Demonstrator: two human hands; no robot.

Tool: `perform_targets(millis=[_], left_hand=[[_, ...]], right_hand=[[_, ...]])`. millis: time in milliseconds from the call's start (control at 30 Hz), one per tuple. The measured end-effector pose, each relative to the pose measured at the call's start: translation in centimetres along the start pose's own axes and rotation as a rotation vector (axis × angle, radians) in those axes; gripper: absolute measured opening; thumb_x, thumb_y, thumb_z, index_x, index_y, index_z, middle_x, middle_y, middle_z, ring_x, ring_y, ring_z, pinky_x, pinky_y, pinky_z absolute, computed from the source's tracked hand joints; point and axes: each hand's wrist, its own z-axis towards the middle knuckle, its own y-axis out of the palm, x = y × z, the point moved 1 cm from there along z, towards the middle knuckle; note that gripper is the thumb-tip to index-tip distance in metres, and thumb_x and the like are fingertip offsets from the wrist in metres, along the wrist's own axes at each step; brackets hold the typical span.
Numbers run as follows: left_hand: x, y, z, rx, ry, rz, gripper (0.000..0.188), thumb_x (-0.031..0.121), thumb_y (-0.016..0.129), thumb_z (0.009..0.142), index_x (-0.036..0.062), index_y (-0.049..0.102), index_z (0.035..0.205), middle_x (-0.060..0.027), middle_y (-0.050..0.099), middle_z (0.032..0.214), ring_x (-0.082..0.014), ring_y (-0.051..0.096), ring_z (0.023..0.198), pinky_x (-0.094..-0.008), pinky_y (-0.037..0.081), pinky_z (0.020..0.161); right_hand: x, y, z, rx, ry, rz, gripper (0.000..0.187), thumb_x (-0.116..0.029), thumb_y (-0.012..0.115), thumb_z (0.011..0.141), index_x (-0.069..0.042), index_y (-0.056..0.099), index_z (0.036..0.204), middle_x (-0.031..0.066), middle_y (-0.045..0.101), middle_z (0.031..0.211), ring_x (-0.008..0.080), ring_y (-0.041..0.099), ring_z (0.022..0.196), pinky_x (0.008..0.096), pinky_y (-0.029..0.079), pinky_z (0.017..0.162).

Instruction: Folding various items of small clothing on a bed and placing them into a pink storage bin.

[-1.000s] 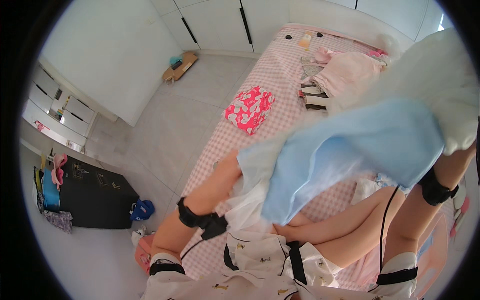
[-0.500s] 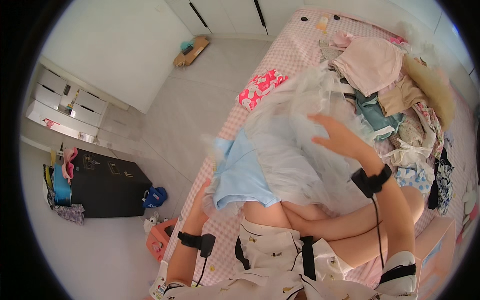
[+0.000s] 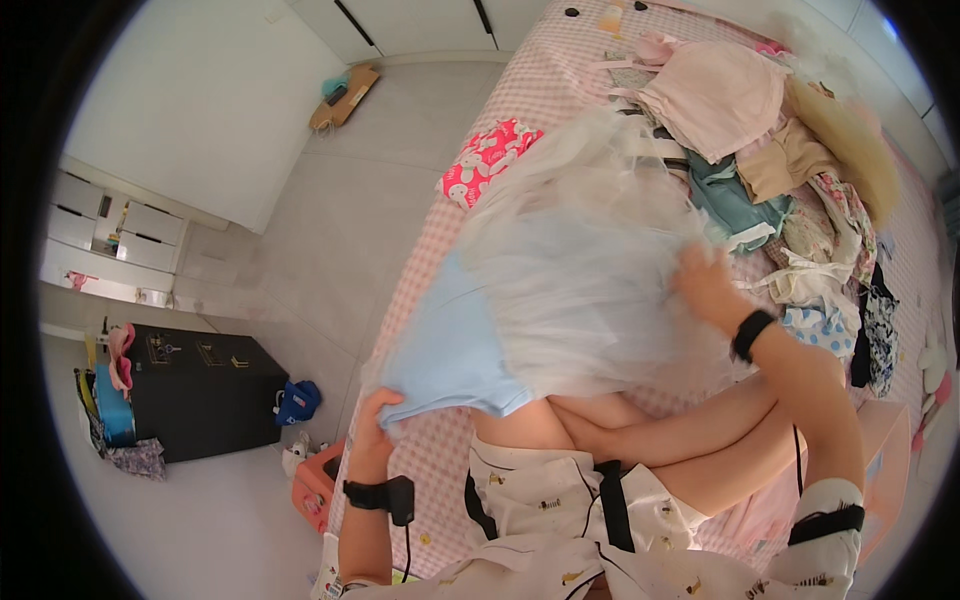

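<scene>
At the far left a black case stands off the bed. The left hand pinches the blue edge of a dress between thumb and fingers. The dress lies spread on the checked bed and over one thigh, its sheer white skirt beside a bright pink bundle. The right hand, blurred, is at the skirt's right side; whether its fingers grasp the fabric cannot be told. Beyond it lie heaped clothes.

Dress — pale blue (tulle whitish).
</scene>
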Motion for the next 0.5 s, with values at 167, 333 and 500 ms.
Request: perform_targets(millis=[167,333,500], left_hand=[[2.8,0.4,-2.0,0.116,-0.081,-0.273,0.039,0.005,0.052,0.071,-0.0028,0.055,0.109,-0.0104,0.063,0.097,-0.0215,0.063,0.088,-0.0320,0.052,0.077],[-0.8,-2.5,-2.6,0.149,-0.160,-0.047,0.037,0.012,0.057,0.077,-0.0005,0.056,0.112,-0.0090,0.063,0.100,-0.0191,0.062,0.087,-0.0298,0.051,0.073],[0.4,1.9,-3.4,0.113,-0.067,0.000,0.036,0.022,0.066,0.080,0.0009,0.060,0.109,-0.0054,0.062,0.103,-0.0155,0.060,0.092,-0.0281,0.048,0.076]], right_hand=[[11.9,-4.4,-1.6,-0.383,0.324,0.183,0.030,-0.030,0.064,0.074,-0.007,0.065,0.092,0.0143,0.061,0.106,0.0302,0.055,0.104,0.0483,0.043,0.085],[7.3,-7.1,1.9,-0.541,0.292,0.836,0.050,-0.044,0.072,0.068,-0.001,0.063,0.093,0.0174,0.063,0.098,0.0289,0.059,0.091,0.0355,0.046,0.076],[-3.5,-5.4,1.5,-0.608,0.182,1.018,0.079,-0.051,0.075,0.064,0.006,0.052,0.114,0.0218,0.057,0.114,0.0324,0.056,0.102,0.0355,0.045,0.086]])
